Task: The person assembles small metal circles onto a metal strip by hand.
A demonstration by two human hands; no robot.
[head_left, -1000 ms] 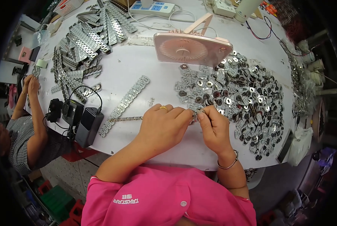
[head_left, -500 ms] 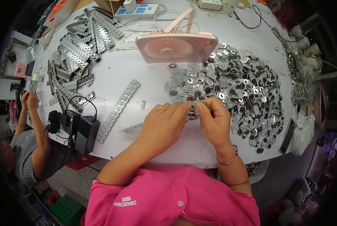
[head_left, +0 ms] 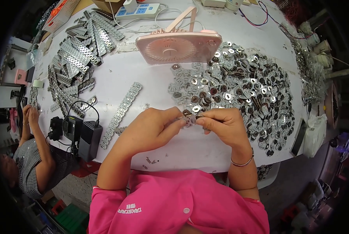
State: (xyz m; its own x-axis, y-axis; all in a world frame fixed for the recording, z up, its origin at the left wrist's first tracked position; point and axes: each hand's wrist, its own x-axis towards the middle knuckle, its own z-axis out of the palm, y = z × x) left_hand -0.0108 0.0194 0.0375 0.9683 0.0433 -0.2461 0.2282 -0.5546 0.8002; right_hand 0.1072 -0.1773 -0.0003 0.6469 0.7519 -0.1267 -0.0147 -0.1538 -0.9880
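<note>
My left hand [head_left: 153, 126] is closed in a pinch on a small clear-and-silver part [head_left: 188, 120] above the table, near the front of the loose heap. My right hand [head_left: 226, 124] pinches at the other side of the same part, thumb against forefinger; the fingers hide much of it. From behind my left wrist pokes the end of a short strip [head_left: 120, 130] of joined parts; whether it runs into the hand is hidden. To the left lies a longer silver strip [head_left: 122, 114]. A broad heap of loose small parts [head_left: 256, 97], silver and dark brown, spreads to the right.
A pink fan [head_left: 178, 46] stands beyond my hands. Piled strips [head_left: 75, 54] lie at the far left, with a black power box [head_left: 89, 140] and cables nearer. A white power strip [head_left: 138, 11] is at the back. Another person's hands [head_left: 30, 114] work at left.
My left hand has shifted left and rolled, so its thumb now shows beside the part. My right hand has come slightly lower. The small part sits nearer me, and the view has moved slightly.
</note>
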